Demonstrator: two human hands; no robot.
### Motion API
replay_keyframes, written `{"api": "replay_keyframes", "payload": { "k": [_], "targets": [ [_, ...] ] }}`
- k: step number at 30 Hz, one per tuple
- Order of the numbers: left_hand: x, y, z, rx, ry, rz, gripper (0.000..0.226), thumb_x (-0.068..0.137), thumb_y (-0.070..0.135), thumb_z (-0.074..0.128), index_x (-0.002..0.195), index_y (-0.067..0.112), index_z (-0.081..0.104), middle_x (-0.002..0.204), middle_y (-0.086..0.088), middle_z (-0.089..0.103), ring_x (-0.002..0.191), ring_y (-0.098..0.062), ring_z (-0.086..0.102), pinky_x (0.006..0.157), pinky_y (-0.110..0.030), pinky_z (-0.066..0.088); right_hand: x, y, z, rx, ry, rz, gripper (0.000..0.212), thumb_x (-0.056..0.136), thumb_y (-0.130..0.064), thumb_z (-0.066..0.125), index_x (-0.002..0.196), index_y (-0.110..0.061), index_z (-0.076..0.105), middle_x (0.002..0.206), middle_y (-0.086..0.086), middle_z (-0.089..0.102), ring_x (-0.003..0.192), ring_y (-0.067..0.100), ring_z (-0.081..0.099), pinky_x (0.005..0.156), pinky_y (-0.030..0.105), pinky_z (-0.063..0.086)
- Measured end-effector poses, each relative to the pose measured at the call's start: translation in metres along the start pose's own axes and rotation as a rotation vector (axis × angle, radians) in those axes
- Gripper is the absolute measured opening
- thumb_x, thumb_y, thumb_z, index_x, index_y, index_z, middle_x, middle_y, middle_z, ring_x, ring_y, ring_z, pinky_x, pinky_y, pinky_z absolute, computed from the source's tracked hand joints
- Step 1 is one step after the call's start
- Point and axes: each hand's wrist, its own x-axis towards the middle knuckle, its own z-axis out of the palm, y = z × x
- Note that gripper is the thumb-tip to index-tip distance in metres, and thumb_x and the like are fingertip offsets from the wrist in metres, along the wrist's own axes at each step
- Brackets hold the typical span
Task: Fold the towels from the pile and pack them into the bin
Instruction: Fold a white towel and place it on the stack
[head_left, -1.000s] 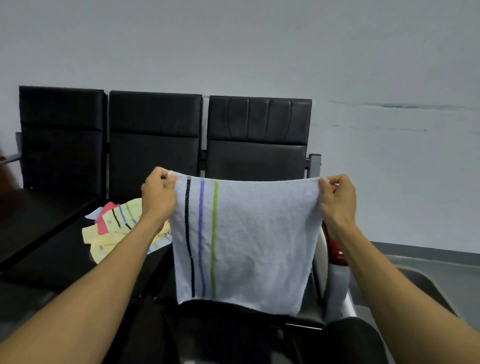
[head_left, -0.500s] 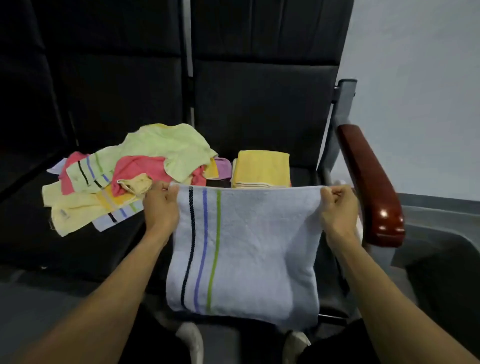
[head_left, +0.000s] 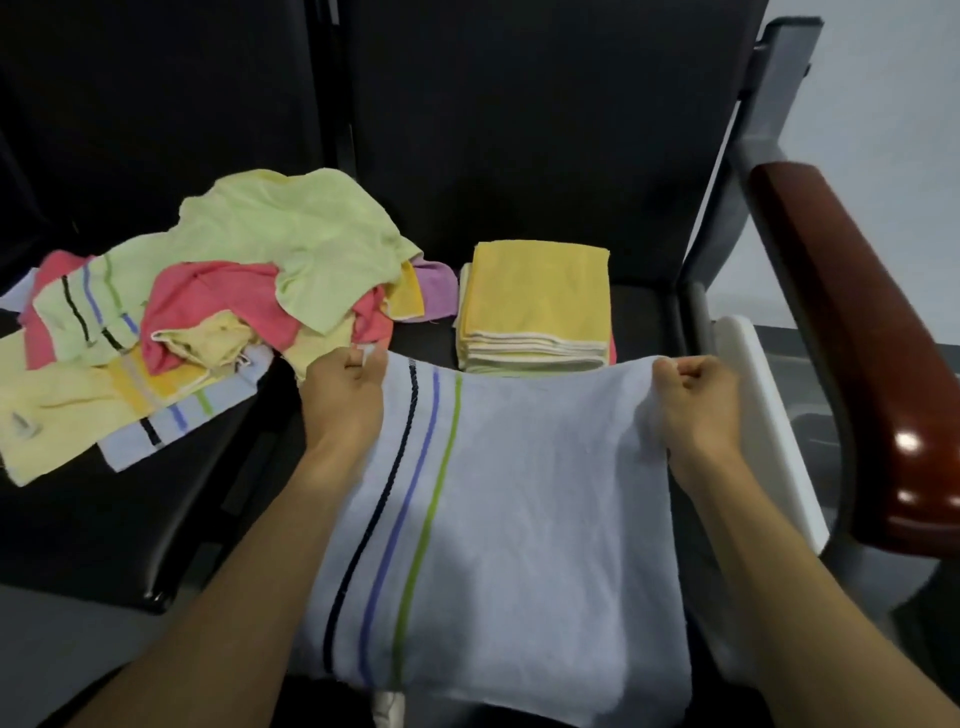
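While we are pinching the far corners of the pale blue towel (head_left: 498, 499), left hand (head_left: 345, 400) and right hand (head_left: 696, 405) each curled tight on one, we are keeping its top edge taut so it hangs flat for folding. It is hanging over the seat's (head_left: 644, 306) front edge, with bare seat just beyond, between the loose pile (head_left: 208, 291), the folded yellow stack (head_left: 535, 301) and the armrest (head_left: 852, 332); we are seeing no certain bin.

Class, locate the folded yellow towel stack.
In the head view the folded yellow towel stack sits on the black seat, right of the loose pile, behind the held striped towel.
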Motion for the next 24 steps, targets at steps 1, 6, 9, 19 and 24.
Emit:
{"api": "replay_keyframes", "payload": {
  "k": [1,6,9,19,24],
  "targets": [
    [0.0,-0.001,0.001,-0.034,-0.02,-0.013,0.032,0.102,0.028,0.057,0.09,0.0,0.065,0.079,-0.009,0.066,0.072,-0.02,0.058,0.067,-0.031,0.046,-0.001,-0.001,0.001,0.01,-0.016,-0.002,0.015,0.098,-0.023,0.057,0.09,-0.011,0.061,0.072,-0.003,0.059,0.067,0.011,0.054,0.067,0.03,0.043],
    [-0.015,0.004,0.01,-0.131,-0.174,-0.053,0.043,0.1,0.025,0.061,0.09,-0.017,0.055,0.066,-0.011,0.046,0.061,-0.02,0.039,0.059,-0.031,0.034,-0.026,-0.014,0.016,0.018,-0.128,-0.054,0.016,0.097,-0.027,0.062,0.091,-0.013,0.065,0.077,-0.001,0.068,0.072,0.01,0.063,0.067,0.027,0.046],
    [-0.03,0.007,0.021,-0.117,-0.265,-0.06,0.037,0.099,0.023,0.063,0.084,-0.011,0.06,0.057,-0.012,0.052,0.052,-0.017,0.044,0.054,-0.027,0.036,-0.045,-0.02,0.033,0.0,-0.207,-0.076,0.018,0.097,-0.024,0.064,0.081,-0.016,0.06,0.068,-0.002,0.065,0.063,0.01,0.059,0.059,0.025,0.042],
    [-0.038,0.005,0.031,-0.087,-0.307,-0.041,0.021,0.093,0.021,0.071,0.078,0.01,0.065,0.049,0.005,0.055,0.043,-0.01,0.046,0.053,-0.027,0.038,-0.064,-0.024,0.05,0.047,-0.375,-0.011,0.014,0.092,-0.025,0.072,0.081,-0.017,0.071,0.077,-0.005,0.072,0.073,0.008,0.067,0.062,0.022,0.049],
    [-0.045,0.007,0.032,-0.118,-0.399,-0.031,0.015,0.093,0.015,0.07,0.086,0.002,0.068,0.055,-0.007,0.062,0.051,-0.018,0.056,0.056,-0.03,0.049,-0.068,-0.024,0.052,0.126,-0.398,0.045,0.012,0.089,-0.023,0.075,0.08,-0.015,0.074,0.074,-0.001,0.072,0.067,0.01,0.065,0.063,0.027,0.053]
  ]
}}
